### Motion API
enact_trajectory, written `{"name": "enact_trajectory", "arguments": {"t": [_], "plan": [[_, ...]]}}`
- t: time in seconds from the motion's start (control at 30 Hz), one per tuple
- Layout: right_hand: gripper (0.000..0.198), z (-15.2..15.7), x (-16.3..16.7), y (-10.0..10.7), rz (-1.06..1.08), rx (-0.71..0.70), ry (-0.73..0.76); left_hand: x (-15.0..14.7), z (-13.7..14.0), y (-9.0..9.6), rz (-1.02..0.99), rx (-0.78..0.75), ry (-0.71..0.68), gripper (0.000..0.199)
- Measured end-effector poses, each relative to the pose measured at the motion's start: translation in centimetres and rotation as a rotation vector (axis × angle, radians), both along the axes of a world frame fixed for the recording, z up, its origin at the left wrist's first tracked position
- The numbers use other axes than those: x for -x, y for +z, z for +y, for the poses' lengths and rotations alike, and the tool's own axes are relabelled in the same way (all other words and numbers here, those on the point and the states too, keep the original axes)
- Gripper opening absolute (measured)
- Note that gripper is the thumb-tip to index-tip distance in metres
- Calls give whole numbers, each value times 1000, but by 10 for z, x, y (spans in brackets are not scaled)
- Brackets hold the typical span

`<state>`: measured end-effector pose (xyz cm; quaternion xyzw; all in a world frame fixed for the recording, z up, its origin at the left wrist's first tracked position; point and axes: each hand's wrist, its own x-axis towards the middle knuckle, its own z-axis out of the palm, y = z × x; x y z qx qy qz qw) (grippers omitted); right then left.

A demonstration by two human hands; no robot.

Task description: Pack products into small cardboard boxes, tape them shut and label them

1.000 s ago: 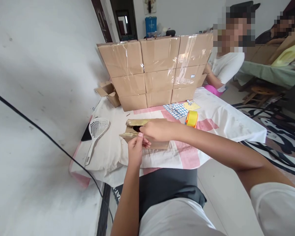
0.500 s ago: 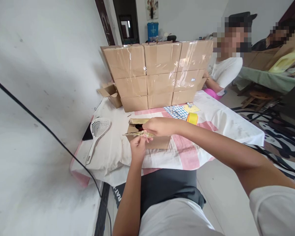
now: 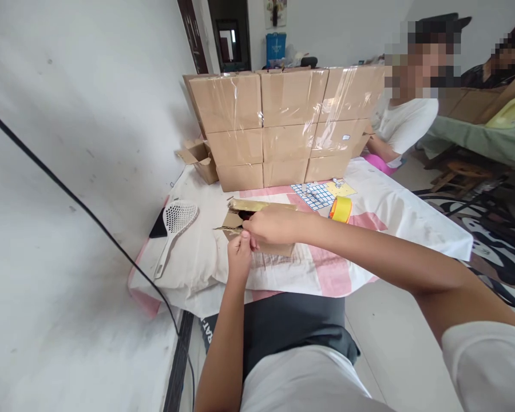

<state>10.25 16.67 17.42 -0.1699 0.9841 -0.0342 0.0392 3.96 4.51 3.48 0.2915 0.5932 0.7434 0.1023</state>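
Note:
A small cardboard box [image 3: 278, 249] stands on the cloth in front of me, its top partly open. Dark contents, too shaded to name, show in the gap. Shiny tape runs along the far flap [image 3: 264, 205]. My left hand [image 3: 239, 252] is closed, thumb and fingers pinching the edge of the near flap [image 3: 226, 229]. Right beside it, my right hand [image 3: 274, 225] bends over the box top with its fingers closed at the same flap; its fingertips are partly hidden.
Behind the box rises a stack of taped cartons [image 3: 289, 103], with an open carton [image 3: 201, 163] at its left. A white slotted scoop [image 3: 178, 223] lies left, a yellow tape roll [image 3: 340, 209] right. A person [image 3: 405, 123] sits beyond the stack.
My hands have drawn closer together at the near flap, which now appears more edge-on. The view has shifted slightly, moving the scene a little to the right.

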Motion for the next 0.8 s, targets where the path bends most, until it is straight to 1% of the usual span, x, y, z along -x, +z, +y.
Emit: {"name": "enact_trajectory", "arguments": {"t": [0.1,0.2,0.3,0.4,0.53,0.67,0.73,0.8], "plan": [[21,7,2,-2,-32,154,-5,-2,2,0,-15,-42,10,60],[27,18,5,-7,-32,292,14,-6,6,2,-50,-75,49,58],[29,29,10,-12,-50,381,58,-9,11,4,-74,-106,80,56],[28,36,17,-17,-67,395,80,-10,15,2,-91,-127,111,55],[29,39,25,-19,-100,410,109,-11,18,-6,-94,-137,154,52],[31,39,25,-18,-105,430,136,-12,18,-11,-64,-134,168,53],[32,37,21,-17,-72,397,130,-9,14,-11,-38,-111,143,54],[32,34,15,-13,-43,319,86,-5,8,-9,-2,-66,100,57]]}}
